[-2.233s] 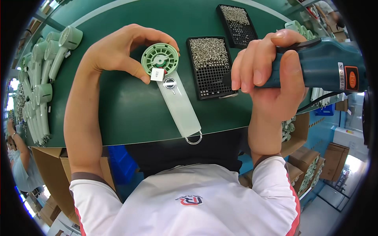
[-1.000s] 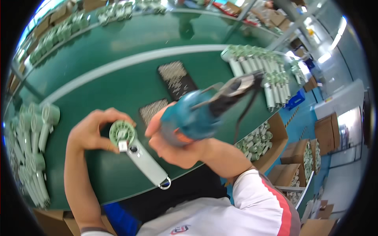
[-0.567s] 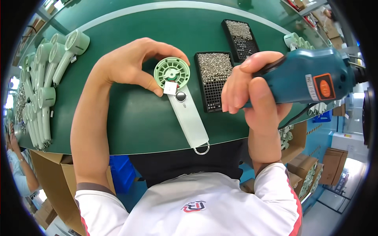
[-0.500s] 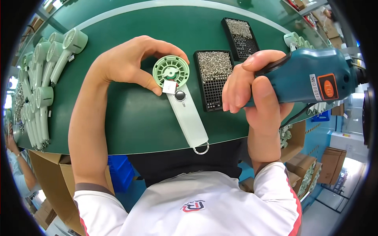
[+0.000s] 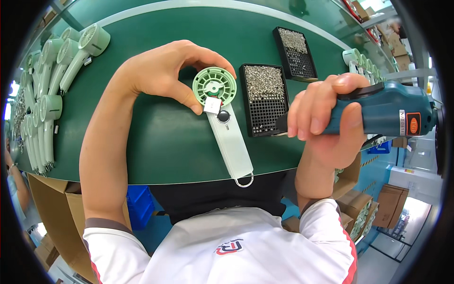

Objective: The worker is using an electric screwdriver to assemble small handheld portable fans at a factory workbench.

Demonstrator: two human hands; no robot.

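Note:
My left hand [image 5: 163, 71] curls round the round head of a pale green handheld fan [image 5: 231, 144], thumb on one side and fingers on the other. The fan lies on the green table, its metal loop towards me at the table edge. Its head is uncovered, showing a slotted ring, a central hub and a small white square piece [image 5: 212, 105] by the neck. My right hand [image 5: 328, 111] grips a teal electric screwdriver [image 5: 388, 111], held level. The driver's dark nose points left, over the near right corner of a black screw tray [image 5: 266, 113].
A second black screw tray [image 5: 300, 68] lies behind the first. Several assembled fans [image 5: 52, 106] are piled at the left, and more fans [image 5: 354, 57] stand at the far right. Cardboard boxes [image 5: 52, 199] and a blue bin [image 5: 138, 206] sit below the table edge.
My right hand has shifted right and slightly nearer with the screwdriver, whose nose now shows at the tray corner. My left hand stays on the fan. The whole view has shifted slightly.

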